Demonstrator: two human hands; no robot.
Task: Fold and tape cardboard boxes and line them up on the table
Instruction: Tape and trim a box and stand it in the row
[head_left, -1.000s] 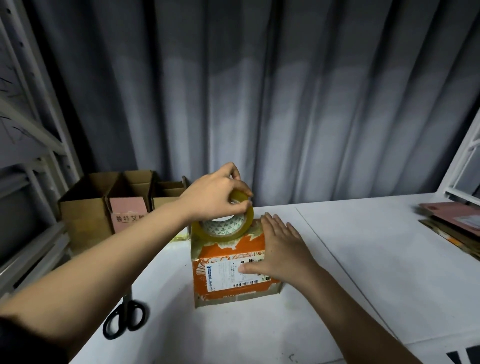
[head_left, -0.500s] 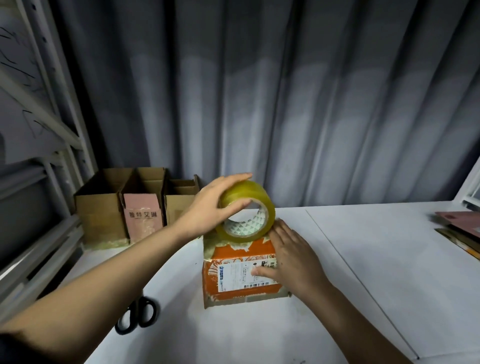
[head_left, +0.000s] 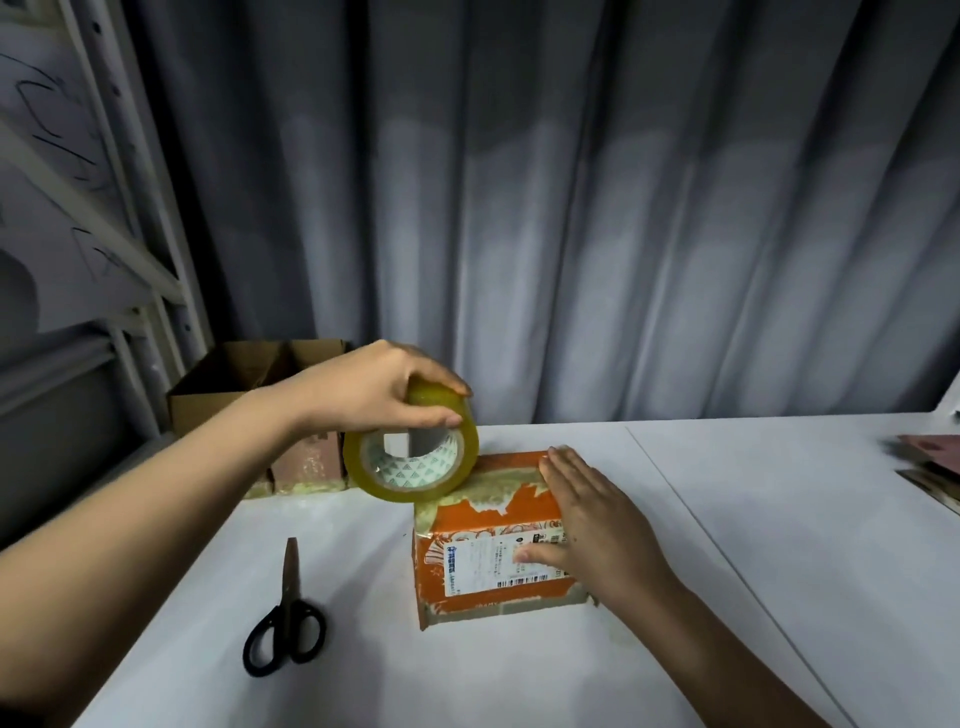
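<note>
Cardboard boxes (head_left: 249, 387), open-topped, stand in a row at the table's (head_left: 779, 519) far left edge; black scissors (head_left: 284, 618) lie closed nearer me. I see the left hand (head_left: 374, 389) gripping a yellowish tape roll (head_left: 410, 457), thumb and fingers curled over its rim, held at the far left corner of the orange box (head_left: 493, 540). Right hand (head_left: 597, 525) lies flat, fingers straight, pressing that box's top, mid-table.
</note>
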